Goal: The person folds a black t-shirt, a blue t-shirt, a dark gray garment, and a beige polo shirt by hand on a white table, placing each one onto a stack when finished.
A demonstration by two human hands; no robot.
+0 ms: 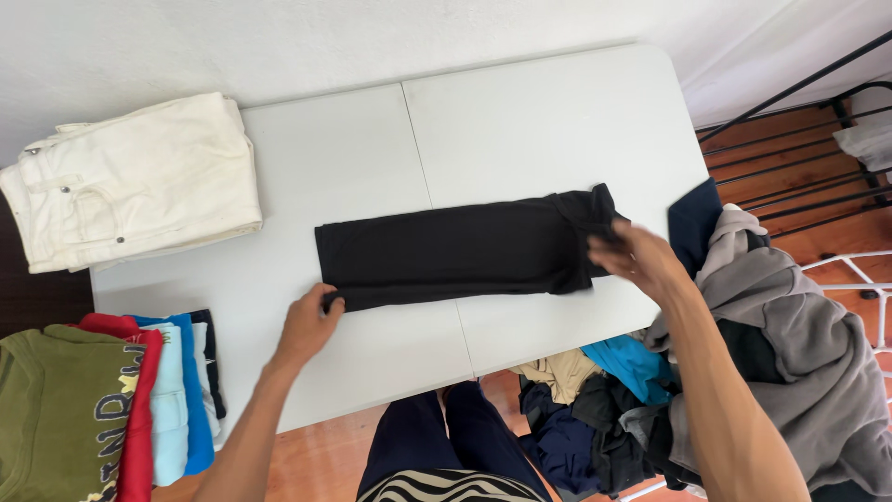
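Surface: white folding table (pixel 520 121) against a pale wall.
Far left: folded cream trousers (pixel 139 181); stack of coloured shirts (pixel 111 409).
Left hand (pixel 307 325): pinching the black garment's near-left corner.
Black garment (pixel 465 246): folded long, flat mid-table.
Right hand (pixel 641 260): gripping its right end, blurred.
Right: heaped clothes pile (pixel 780 353).

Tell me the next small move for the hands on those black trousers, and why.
Probably bring the right hand leftward, carrying the waist end over toward the left hand. The black trousers lie flat in a long strip across the white table, already narrowed lengthwise, with each hand pinching one end, so halving the length looks like the natural fold.
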